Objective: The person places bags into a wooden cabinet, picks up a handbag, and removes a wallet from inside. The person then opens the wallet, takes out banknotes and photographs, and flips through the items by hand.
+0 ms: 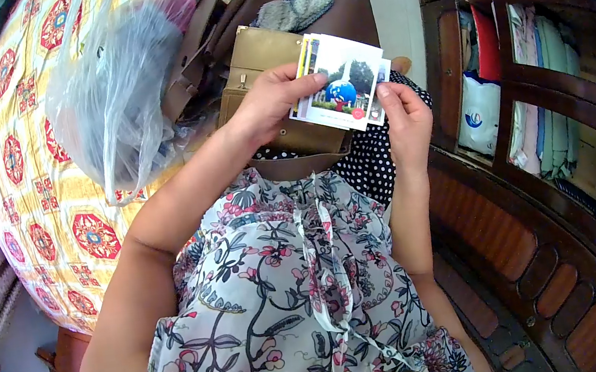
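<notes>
A small stack of photo prints (338,89) is held up over my lap. On its top print is a blue globe with trees behind it. My left hand (275,102) grips the stack from the left, thumb lying on the top print. At the right edge, my right hand (408,121) pinches a print (376,110) that sticks out from under the others, mostly hidden. Below the hands an olive-tan wallet (260,48) lies open on my lap, partly covered by my left hand and the prints.
Behind the wallet is a brown leather bag (340,28) with a grey knitted item (296,9) on it. A full, clear plastic bag (110,98) rests on the patterned bedspread (95,233) at left. Along the right stands a dark wooden cabinet (488,235) with folded cloth (553,74) inside.
</notes>
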